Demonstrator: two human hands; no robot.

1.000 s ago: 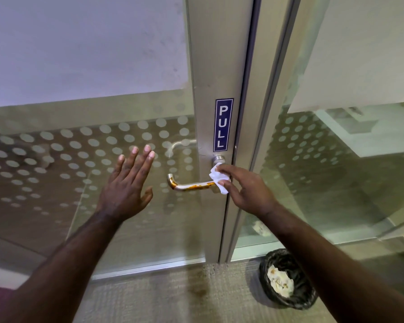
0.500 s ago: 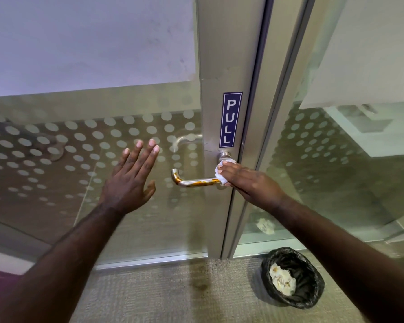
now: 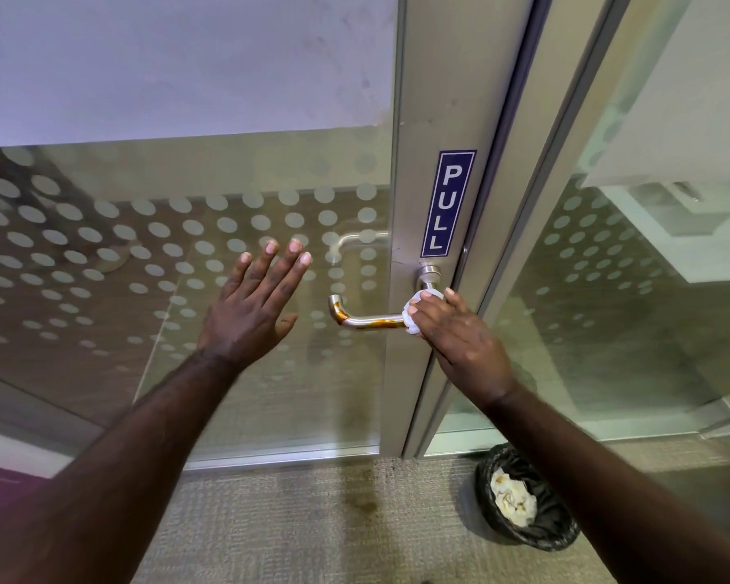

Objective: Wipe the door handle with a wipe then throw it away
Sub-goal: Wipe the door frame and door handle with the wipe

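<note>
A silver lever door handle (image 3: 365, 319) streaked with orange-brown stain sticks out from the metal door frame. My right hand (image 3: 460, 335) is wrapped around the handle's right end near its pivot, with a crumpled white wipe (image 3: 414, 311) pressed between my fingers and the metal. My left hand (image 3: 253, 307) lies flat with spread fingers against the glass door panel (image 3: 186, 255), left of the handle, holding nothing.
A blue PULL sign (image 3: 448, 203) is stuck above the handle. A small bin with a black liner (image 3: 523, 497) holding crumpled paper stands on the carpet at the lower right, by the fixed glass panel (image 3: 607, 309).
My right hand has closed over the handle's right end with the wipe, fingers now curled on top. The view has shifted slightly; my left hand stays on the glass.
</note>
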